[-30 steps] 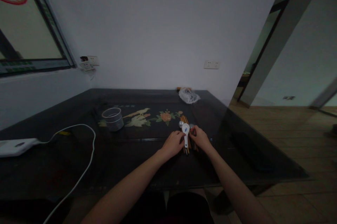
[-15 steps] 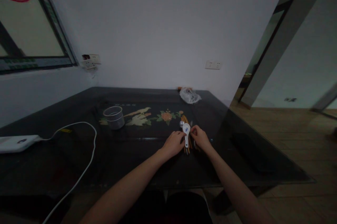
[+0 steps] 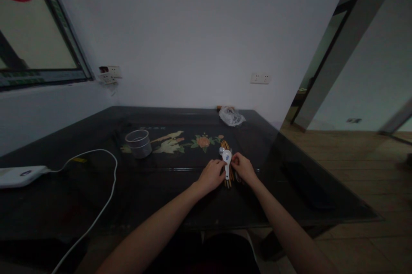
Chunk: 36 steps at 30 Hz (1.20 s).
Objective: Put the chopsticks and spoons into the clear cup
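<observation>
A white soup spoon [image 3: 227, 156] with a blue mark in its bowl lies face up on a bundle of brown chopsticks [image 3: 225, 144]. At its left a round, shiny metal piece [image 3: 221, 151] shows, possibly another spoon's bowl. My left hand [image 3: 210, 176] comes in from the left, its closed fingertips on the white spoon's handle. From the right, my right hand [image 3: 244, 167] pinches beside the bundle. A small greyish tip [image 3: 231, 151] pokes out near those fingers; its kind is unclear. The fingers hide part of the bundle.
The dark table [image 3: 180, 205] bears a flower and bird picture. A clear plastic tub [image 3: 139, 147] stands left, near a white device [image 3: 22, 176] with a white cable [image 3: 112, 188]. A crumpled plastic bag [image 3: 231, 116] lies at the back, a dark flat object [image 3: 307, 186] at right.
The greyish tip by my right hand has shifted slightly left, closer to the white spoon. Both hands stay nearly in place. The view has moved very slightly.
</observation>
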Tool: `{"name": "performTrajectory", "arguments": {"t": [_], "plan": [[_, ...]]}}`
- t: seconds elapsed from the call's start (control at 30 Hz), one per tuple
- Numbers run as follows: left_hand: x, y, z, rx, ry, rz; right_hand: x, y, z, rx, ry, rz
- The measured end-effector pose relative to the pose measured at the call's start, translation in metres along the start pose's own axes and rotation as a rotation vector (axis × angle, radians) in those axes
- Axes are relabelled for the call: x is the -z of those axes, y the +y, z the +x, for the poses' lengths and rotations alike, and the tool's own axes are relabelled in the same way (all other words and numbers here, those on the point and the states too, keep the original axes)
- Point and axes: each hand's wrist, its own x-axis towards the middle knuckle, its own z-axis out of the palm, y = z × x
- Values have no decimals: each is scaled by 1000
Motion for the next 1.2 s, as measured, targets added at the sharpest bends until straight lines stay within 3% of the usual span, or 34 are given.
{"name": "performTrajectory", "arguments": {"t": [0.3, 0.7, 1.2], "plan": [[-2, 3, 4, 31, 32, -35, 3, 3, 2, 47, 3, -63], [-1, 7, 5, -41, 21, -58, 1, 10, 4, 26, -34, -109], [7, 6, 1, 5, -8, -58, -2, 6, 2, 112, -52, -114]]}}
